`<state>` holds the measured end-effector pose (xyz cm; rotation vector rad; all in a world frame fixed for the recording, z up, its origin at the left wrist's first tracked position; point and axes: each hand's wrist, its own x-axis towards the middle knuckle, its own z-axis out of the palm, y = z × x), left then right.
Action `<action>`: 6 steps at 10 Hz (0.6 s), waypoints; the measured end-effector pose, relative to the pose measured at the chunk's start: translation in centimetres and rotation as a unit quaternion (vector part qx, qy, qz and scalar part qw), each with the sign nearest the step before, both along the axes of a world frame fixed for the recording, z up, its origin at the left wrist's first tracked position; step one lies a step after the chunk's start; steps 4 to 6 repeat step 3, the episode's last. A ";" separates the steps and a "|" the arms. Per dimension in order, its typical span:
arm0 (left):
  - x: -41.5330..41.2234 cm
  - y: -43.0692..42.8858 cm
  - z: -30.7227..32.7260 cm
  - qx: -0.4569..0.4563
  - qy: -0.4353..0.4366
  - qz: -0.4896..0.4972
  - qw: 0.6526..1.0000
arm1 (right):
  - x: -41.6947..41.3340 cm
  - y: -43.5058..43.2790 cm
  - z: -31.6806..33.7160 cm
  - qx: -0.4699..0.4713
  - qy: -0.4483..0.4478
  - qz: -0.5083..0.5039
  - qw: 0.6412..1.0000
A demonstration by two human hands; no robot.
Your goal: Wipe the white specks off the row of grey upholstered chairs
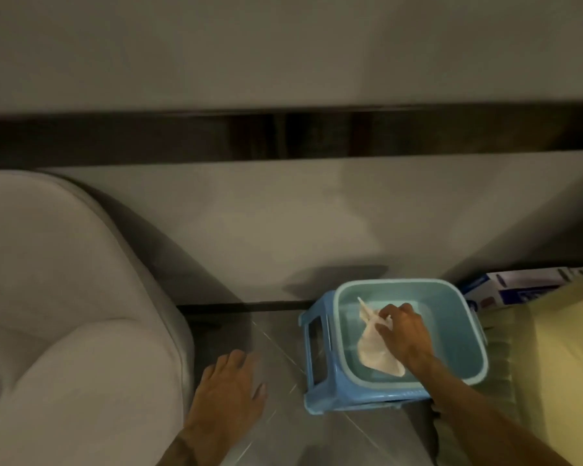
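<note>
A grey upholstered chair fills the lower left, seen from above. To its right a light blue basin holding water sits on a blue plastic stool. My right hand reaches into the basin and pinches a pale cloth that hangs down into the water. My left hand hovers over the floor between chair and stool, fingers relaxed and holding nothing.
Grey tiled floor lies between the chair and the stool. A grey wall with a dark band runs behind. A blue and white box and a yellow surface stand at the right.
</note>
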<state>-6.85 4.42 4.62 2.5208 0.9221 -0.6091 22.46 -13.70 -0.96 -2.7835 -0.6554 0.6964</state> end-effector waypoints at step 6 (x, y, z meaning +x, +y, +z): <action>3.2 -0.7 1.2 -0.006 -0.028 -0.009 1.000 | -1.4 -0.5 0.3 -0.028 0.025 0.050 0.998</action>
